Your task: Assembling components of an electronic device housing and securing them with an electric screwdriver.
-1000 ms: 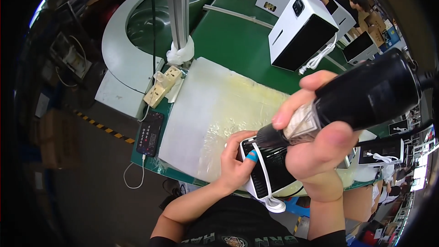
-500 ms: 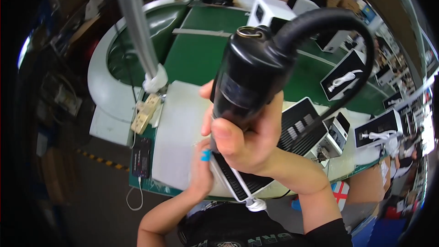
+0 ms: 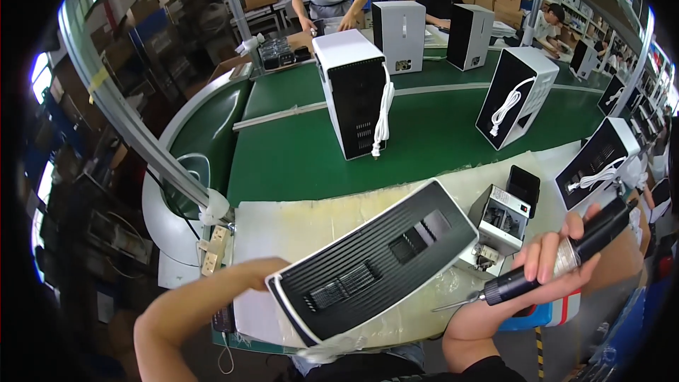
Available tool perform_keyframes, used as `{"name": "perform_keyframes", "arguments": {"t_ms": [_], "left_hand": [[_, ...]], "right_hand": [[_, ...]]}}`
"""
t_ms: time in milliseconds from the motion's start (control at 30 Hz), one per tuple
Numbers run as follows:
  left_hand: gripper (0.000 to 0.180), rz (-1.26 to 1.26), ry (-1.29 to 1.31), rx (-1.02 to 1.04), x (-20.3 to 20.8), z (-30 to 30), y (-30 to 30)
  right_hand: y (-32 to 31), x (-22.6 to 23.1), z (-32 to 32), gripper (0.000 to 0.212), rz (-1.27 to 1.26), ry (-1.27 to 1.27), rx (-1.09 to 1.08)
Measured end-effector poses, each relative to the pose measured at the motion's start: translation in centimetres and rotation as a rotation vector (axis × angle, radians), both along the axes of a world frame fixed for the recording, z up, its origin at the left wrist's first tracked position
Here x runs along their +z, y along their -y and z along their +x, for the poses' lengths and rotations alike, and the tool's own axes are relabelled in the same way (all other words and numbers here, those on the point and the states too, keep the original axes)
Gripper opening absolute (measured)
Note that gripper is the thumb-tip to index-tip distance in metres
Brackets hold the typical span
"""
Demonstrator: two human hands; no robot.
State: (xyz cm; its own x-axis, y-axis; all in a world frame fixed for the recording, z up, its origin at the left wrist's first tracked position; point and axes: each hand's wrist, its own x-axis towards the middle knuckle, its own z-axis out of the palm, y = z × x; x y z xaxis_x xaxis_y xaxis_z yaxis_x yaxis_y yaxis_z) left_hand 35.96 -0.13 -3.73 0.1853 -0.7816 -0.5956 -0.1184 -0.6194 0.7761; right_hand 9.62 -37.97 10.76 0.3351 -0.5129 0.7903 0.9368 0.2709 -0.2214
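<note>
My right hand [image 3: 543, 258] is closed around a black electric screwdriver [image 3: 508, 287] at the right, over the table's near edge. Its thin metal bit points left, apart from everything. Before me a white appliance housing with a ribbed black face [image 3: 368, 262] sits at a slant, face up. A bare rectangular opening and a slotted grille show in that face. Behind the housing's left end goes my left hand [image 3: 274, 267], its fingers hidden. Clear plastic film [image 3: 329, 349] hangs at the housing's near corner.
Beyond the pale work mat [image 3: 283, 223] runs a green conveyor [image 3: 279, 159], bearing several white-and-black appliances [image 3: 357, 95] with bundled white cords. A small open-topped unit [image 3: 502, 219] stands right of the housing. A metal post [image 3: 152, 134] and a power strip [image 3: 214, 251] are at left. People work across the belt.
The screwdriver has moved from close before the camera down to the right, its bit now showing. My left hand has gone behind the housing. The view has tilted up toward the conveyor.
</note>
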Motion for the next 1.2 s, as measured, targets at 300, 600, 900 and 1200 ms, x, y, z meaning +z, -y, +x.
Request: {"name": "perform_keyframes", "arguments": {"t_ms": [300, 600, 900, 1200], "left_hand": [[0.077, 0.419, 1.387, 0.111, 21.9, 7.9, 10.8], [0.08, 0.058, 2.135, -0.007, 17.0, 21.4, 9.4], [0.039, 0.315, 1.534, 0.399, 20.2, 28.4, 19.2], [0.044, 0.31, 1.434, 0.157, 19.4, 31.5, 48.9]], "right_hand": [[4.7, -4.0, 0.6, 0.06, 0.16, 0.029, 0.076], [3.9, -6.2, 4.3, 0.058, 0.279, -0.137, 0.065], [5.4, -6.8, 5.9, 0.055, 0.463, -0.28, -0.235], [5.0, -7.8, 8.6, 0.059, 0.592, -0.526, -0.301]]}}
